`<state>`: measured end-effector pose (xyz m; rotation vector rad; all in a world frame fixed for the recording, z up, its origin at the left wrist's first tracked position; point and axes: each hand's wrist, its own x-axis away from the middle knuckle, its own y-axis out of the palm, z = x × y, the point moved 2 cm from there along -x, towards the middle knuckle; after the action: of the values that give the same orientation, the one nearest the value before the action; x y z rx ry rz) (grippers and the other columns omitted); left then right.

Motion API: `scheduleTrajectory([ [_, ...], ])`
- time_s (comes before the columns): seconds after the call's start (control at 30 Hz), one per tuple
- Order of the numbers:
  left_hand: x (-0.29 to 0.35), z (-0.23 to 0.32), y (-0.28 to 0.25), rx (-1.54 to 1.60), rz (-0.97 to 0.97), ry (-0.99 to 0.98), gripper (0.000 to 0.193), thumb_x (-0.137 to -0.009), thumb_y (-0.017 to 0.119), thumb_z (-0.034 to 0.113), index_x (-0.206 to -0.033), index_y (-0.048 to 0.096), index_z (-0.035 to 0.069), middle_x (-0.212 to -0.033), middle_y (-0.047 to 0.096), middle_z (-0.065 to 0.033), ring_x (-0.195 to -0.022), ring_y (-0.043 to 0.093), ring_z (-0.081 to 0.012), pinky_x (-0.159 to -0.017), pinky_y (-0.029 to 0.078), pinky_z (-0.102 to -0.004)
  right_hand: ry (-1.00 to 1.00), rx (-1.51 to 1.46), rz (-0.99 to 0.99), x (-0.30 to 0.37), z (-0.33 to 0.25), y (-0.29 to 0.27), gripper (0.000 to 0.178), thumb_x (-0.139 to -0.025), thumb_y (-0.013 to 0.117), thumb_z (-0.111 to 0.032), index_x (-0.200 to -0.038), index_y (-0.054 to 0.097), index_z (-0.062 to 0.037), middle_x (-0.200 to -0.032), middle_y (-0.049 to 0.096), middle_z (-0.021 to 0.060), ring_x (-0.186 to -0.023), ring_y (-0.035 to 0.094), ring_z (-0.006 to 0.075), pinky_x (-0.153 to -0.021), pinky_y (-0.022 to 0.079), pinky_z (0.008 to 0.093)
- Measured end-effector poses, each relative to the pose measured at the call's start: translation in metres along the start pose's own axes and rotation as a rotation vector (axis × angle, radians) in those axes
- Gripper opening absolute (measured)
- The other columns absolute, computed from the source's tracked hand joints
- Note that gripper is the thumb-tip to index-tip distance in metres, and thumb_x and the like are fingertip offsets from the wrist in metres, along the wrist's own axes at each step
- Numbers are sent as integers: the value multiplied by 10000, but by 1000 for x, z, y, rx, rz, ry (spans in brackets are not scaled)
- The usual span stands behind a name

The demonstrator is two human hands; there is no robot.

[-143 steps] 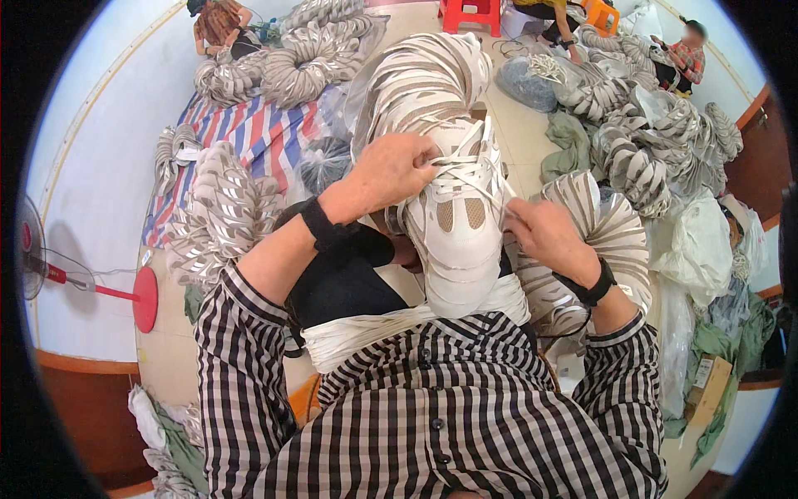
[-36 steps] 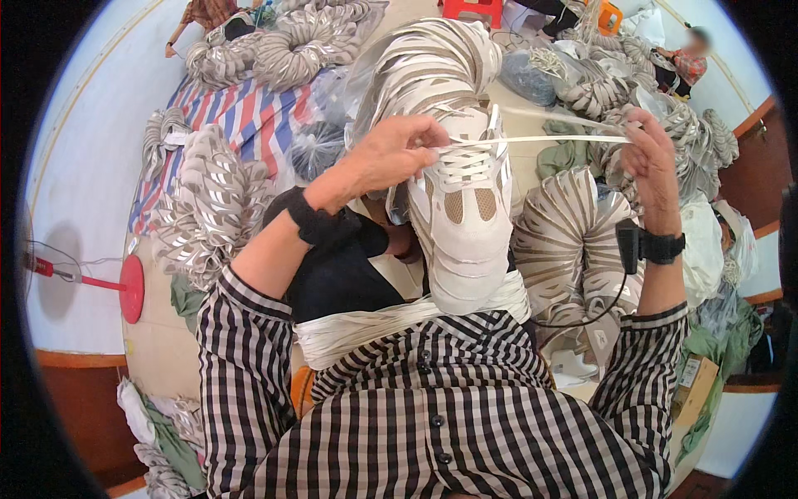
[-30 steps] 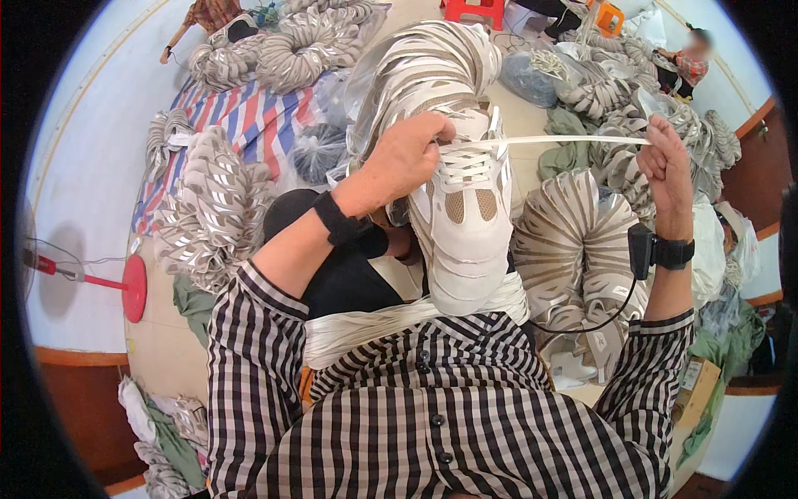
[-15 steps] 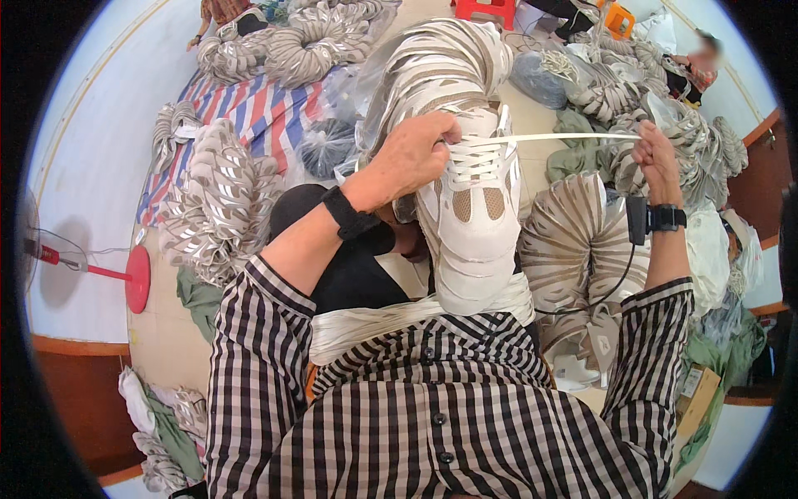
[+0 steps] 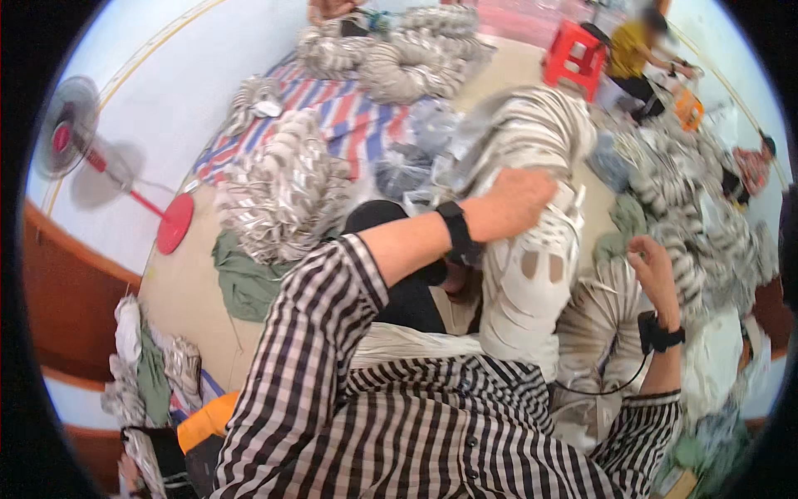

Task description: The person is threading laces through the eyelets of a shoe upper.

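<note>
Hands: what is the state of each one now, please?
Left hand: curled at the shoe; its grip cannot be told.
Right hand: loosely open, nothing clearly visible in it.

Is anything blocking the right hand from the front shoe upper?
Nothing visible stands between the right hand and the front shoe upper. The stacked uppers beside it appear lower; the left hand covers part of it.

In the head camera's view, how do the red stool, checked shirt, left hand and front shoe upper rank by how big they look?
1. Checked shirt
2. Front shoe upper
3. Red stool and left hand: too alike to rank
</note>
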<state>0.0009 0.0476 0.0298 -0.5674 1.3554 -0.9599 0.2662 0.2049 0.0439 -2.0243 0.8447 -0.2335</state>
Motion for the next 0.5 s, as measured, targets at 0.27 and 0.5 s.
scheduleTrajectory([
  [0.27,7,8,-34,282,-66,-89,155,-761,567,86,-908,569,37,-718,594,-192,-751,578,-394,-659,427,-481,-381,-319,1,-44,-123,60,152,-885,542,-87,-980,595,19,-838,631,42,-768,558,109,-709,440,255],
  [0.5,29,5,-94,453,52,-137,116,-767,604,107,-846,610,22,-696,593,-147,-682,585,-319,-649,453,-403,-358,-486,-450,-45,-157,82,200,-932,521,-142,-969,602,38,-825,609,12,-768,549,91,-708,447,243],
])
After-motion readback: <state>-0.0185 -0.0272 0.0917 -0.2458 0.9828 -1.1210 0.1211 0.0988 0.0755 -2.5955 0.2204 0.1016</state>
